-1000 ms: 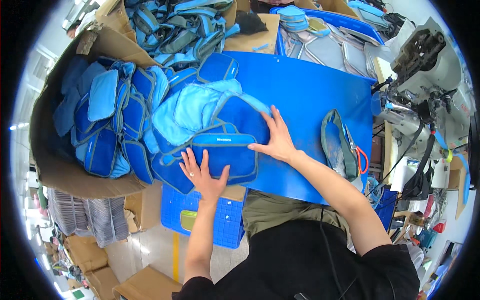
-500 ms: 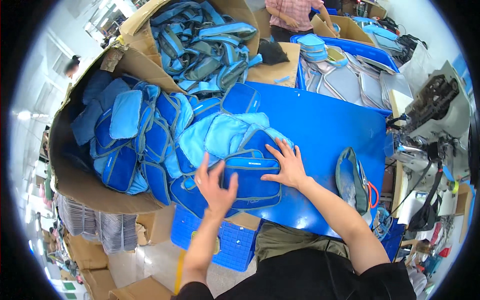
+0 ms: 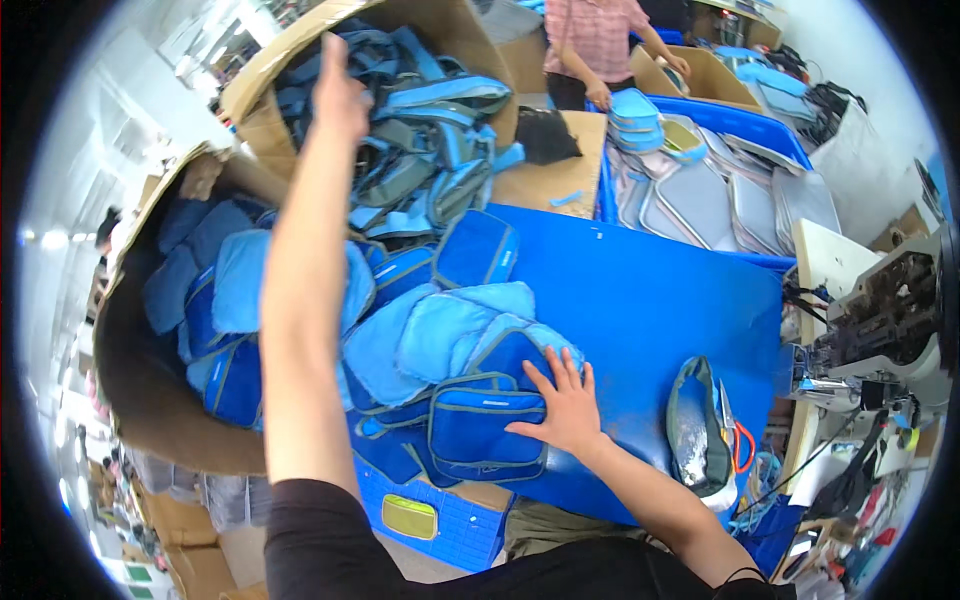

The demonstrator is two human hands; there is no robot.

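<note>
My right hand (image 3: 565, 405) lies flat, fingers spread, on a dark blue zip pouch (image 3: 482, 432) at the near edge of the blue table (image 3: 650, 300). Light blue padded pieces (image 3: 440, 330) are piled just behind that pouch. My left hand (image 3: 338, 88) is raised far forward over a cardboard box (image 3: 262, 78) filled with grey-blue bag parts (image 3: 420, 150); its fingers are loosely open and it holds nothing that I can see. My left forearm crosses above a second box of dark and light blue pouches (image 3: 215, 300).
A grey pouch (image 3: 695, 425) with orange-handled scissors (image 3: 742, 448) lies on the table's right. A sewing machine (image 3: 890, 300) stands at the far right. A person in a checked shirt (image 3: 595, 45) works at the back beside a blue bin of grey panels (image 3: 720, 190).
My left hand has left the pouch and swung up and forward to the far box. My right hand stays pressed on the dark blue pouch. The camera has tilted toward the boxes.
</note>
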